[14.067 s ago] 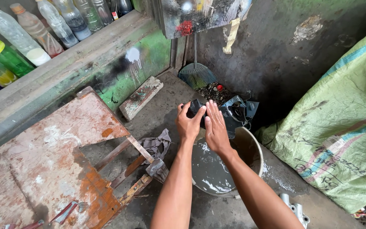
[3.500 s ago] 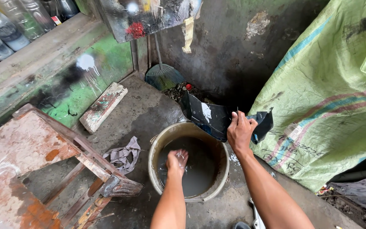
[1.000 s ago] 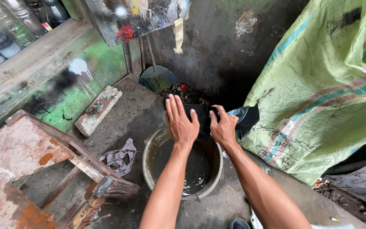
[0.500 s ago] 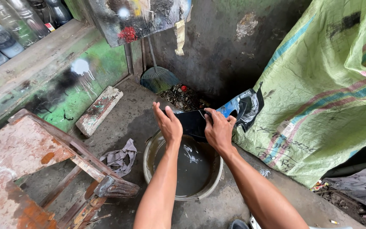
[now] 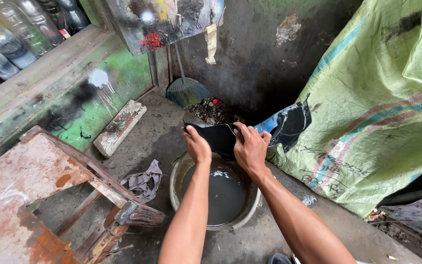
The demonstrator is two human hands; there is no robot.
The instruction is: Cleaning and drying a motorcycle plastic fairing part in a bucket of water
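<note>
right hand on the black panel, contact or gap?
Touching. Head view: the right hand lies flat on the black panel, fingers spread over its top edge.
</note>
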